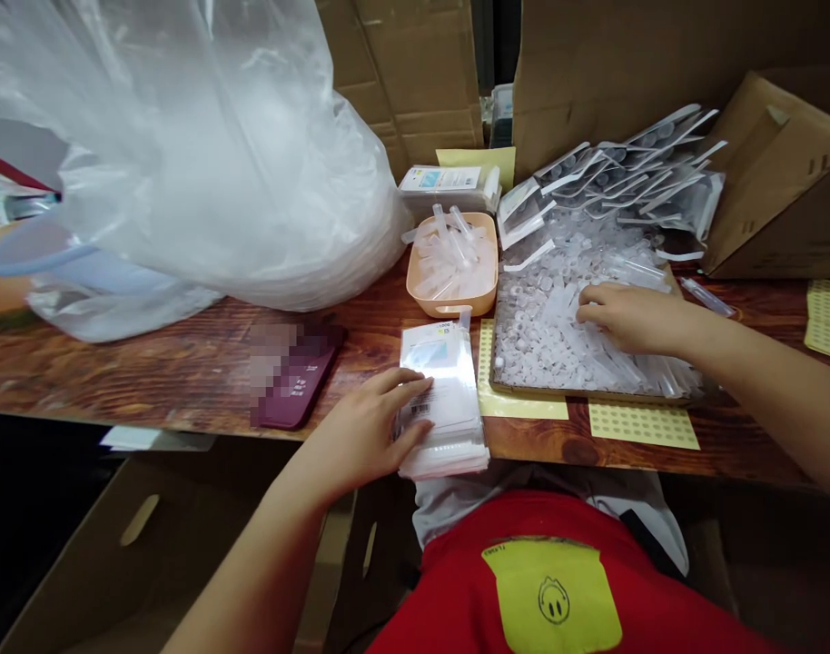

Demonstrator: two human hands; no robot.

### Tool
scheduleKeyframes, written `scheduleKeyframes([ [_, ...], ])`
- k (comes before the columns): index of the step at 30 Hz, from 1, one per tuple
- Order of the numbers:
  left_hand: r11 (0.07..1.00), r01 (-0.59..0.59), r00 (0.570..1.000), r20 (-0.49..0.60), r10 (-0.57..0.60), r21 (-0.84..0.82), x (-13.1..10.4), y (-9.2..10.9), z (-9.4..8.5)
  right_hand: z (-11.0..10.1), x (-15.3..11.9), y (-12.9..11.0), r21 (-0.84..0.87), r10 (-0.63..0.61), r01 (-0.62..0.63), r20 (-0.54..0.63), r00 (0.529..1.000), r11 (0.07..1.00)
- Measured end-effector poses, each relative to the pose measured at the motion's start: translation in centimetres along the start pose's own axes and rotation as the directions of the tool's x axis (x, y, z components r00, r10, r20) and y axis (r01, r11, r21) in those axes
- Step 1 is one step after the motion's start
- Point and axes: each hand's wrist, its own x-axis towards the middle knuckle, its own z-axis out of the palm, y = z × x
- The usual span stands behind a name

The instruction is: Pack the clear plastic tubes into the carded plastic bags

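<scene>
My left hand [378, 427] lies on a stack of clear plastic packaging bags [449, 400] with printed, barcoded cards, its thumb and fingers spread apart on the top bag. Over on the right, my right hand [619, 313] reaches into a shallow cardboard tray [558, 392]. Its fingers are curled down among clear plastic tubes [619, 363] and small white caps [534, 341]. What the fingertips pinch, if anything, is hidden. Beyond the stack stands a peach plastic basket [483, 304] filled with clear tubes.
Filled clear bags [619, 168] lie on the tray's far side. Yellow sticker sheets [643, 425] lie under and beside the tray. A big translucent plastic sack [251, 154] bulges over the left of the table. A dark red phone [299, 386] lies near the front edge; cardboard [415, 73] stands behind.
</scene>
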Motion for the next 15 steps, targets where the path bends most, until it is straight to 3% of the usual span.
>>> scheduleKeyframes([
  [4,0.998,-0.052,0.999,0.008,0.051,0.037,-0.1,-0.1,-0.1,-0.5,0.4,-0.1,-0.059,-0.064,0.062,-0.033,0.997,0.996],
  [7,0.993,-0.084,0.996,0.037,0.081,0.081,0.0,0.0,-0.3,-2.1,0.8,0.2,0.034,-0.137,0.153,-0.283,0.949,0.988],
  [9,0.989,-0.100,0.994,0.060,0.094,0.111,0.2,0.2,-0.3,-3.9,1.8,0.4,0.092,-0.120,0.190,-0.497,0.859,0.978],
  [12,0.982,-0.091,0.990,0.120,0.071,0.166,0.5,1.0,-0.5,-6.8,5.1,0.0,0.138,0.003,0.114,-0.651,0.759,0.984],
  [15,0.975,-0.054,0.978,0.207,0.008,0.216,0.5,1.9,-0.8,-8.6,10.2,-1.0,0.150,0.083,0.017,-0.633,0.769,0.989],
])
